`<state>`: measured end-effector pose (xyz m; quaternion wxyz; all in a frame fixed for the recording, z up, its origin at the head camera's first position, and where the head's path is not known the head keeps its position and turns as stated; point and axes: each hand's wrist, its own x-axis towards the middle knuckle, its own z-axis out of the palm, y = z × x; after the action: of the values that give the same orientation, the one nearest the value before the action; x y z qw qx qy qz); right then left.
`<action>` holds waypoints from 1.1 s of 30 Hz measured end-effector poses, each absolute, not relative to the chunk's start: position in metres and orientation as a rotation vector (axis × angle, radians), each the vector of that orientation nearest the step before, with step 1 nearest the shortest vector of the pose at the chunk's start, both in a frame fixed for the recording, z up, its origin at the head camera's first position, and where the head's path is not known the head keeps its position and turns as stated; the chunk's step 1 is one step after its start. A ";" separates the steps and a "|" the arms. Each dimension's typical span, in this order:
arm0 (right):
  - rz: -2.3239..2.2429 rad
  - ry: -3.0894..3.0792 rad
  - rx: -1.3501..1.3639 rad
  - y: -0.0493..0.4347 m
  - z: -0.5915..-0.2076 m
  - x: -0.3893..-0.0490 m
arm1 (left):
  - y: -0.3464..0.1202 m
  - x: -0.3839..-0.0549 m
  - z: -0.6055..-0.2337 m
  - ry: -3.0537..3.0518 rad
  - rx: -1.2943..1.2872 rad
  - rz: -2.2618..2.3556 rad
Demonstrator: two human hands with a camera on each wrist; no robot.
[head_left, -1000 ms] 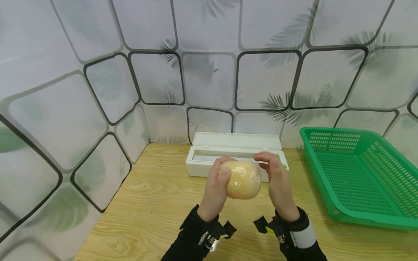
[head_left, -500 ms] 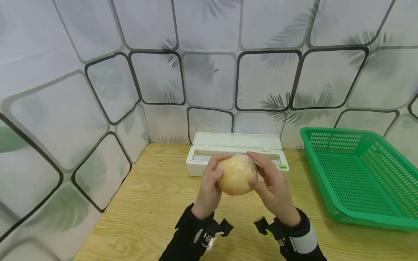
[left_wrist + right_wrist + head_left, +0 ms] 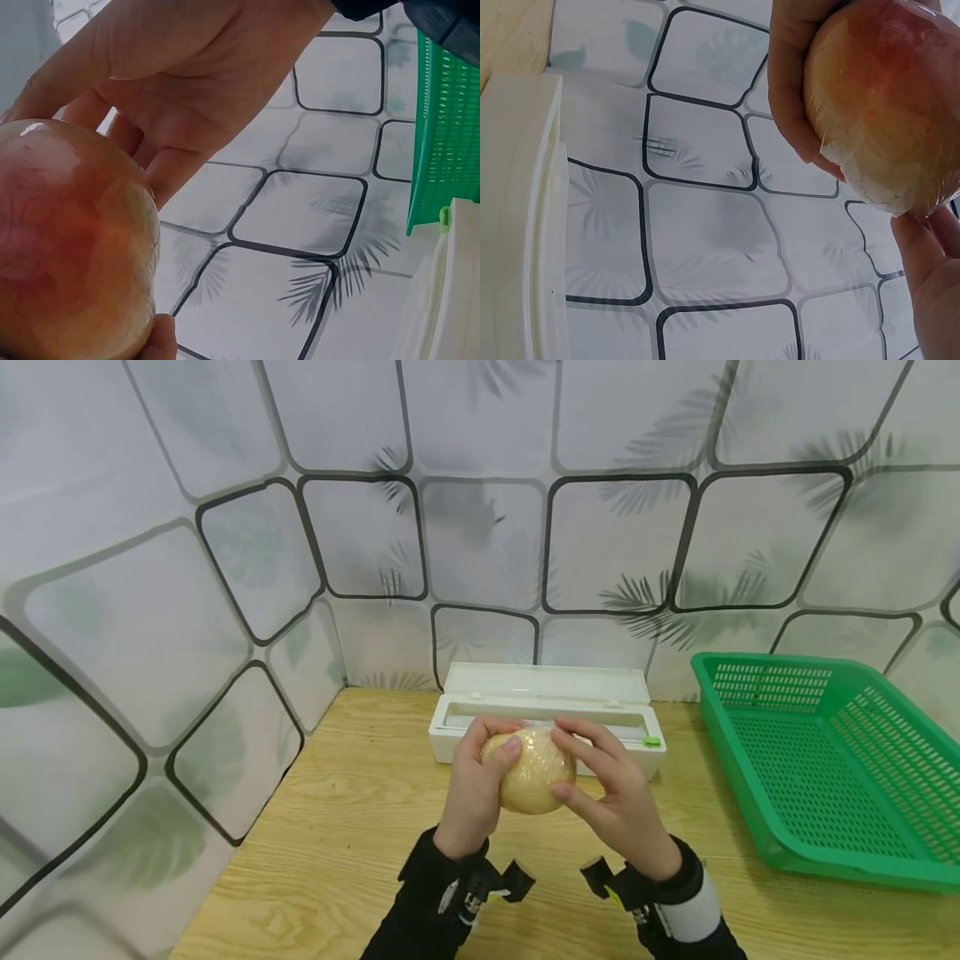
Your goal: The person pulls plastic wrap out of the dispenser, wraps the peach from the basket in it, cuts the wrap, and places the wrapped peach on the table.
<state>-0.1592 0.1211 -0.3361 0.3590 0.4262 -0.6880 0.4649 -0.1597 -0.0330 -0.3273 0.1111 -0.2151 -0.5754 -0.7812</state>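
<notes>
A round, apple-like fruit point(image 3: 531, 781), pale yellow with a red blush, is tightly wrapped in clear plastic film. It is held in front of me, over the table. My left hand point(image 3: 471, 789) grips its left side, thumb on the near face and fingers around the back. On the other side, my right hand point(image 3: 622, 797) pinches the fruit and its film between thumb and fingertips. The left wrist view shows the glossy red side of the fruit point(image 3: 71, 240). Crinkled film gathers at the fruit's lower edge point(image 3: 877, 187) in the right wrist view, right by the right fingertips.
Behind the hands stands a white cling-film dispenser point(image 3: 450, 750), its lid point(image 3: 547, 683) raised and a green slider point(image 3: 651, 742) at its right end. A green plastic basket point(image 3: 738, 797) sits to the right on the wooden table point(image 3: 337, 827). A patterned curtain point(image 3: 480, 543) hangs behind.
The right hand has come in from beside the fruit and now pinches its right side. Both hands have shifted slightly left with the fruit, which has turned a little.
</notes>
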 end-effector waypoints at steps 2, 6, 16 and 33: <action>1.196 -1.785 1.100 0.122 -0.336 -0.160 | -0.032 -0.159 -0.327 -1.688 -0.622 -2.281; 1.163 -1.810 1.109 0.121 -0.334 -0.159 | -0.031 -0.160 -0.329 -1.715 -0.627 -2.231; 0.995 -1.812 1.168 0.115 -0.339 -0.162 | -0.028 -0.160 -0.332 -1.795 -0.799 -2.176; 0.890 -2.099 1.128 0.122 -0.343 -0.167 | -0.039 -0.159 -0.330 -2.215 -0.870 -2.041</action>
<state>-0.1671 0.1222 -0.3428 0.2945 0.4236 -0.7886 0.3345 -0.1591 -0.0394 -0.3303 0.0033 -0.2776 -0.7066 -0.6509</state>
